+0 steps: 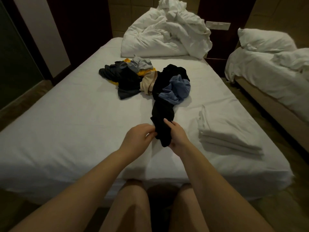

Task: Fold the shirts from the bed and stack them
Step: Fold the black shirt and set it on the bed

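Note:
A black shirt (164, 104) stretches from the clothes pile toward me across the white bed (75, 118). My left hand (138, 136) pinches its near end from the left. My right hand (178, 133) grips the same end from the right. A blue shirt (178, 88) lies bunched on top of the black one. Farther back, a pile of crumpled shirts (128, 74) in dark grey, yellow, beige and light grey sits mid-bed. A folded white stack (224, 138) rests on the bed to my right.
A heap of white duvet and pillow (165, 34) fills the head of the bed. A second bed (270, 71) with white bedding stands at the right, across a narrow floor gap. Dark wall panels rise at the left. My bare knees touch the bed's foot.

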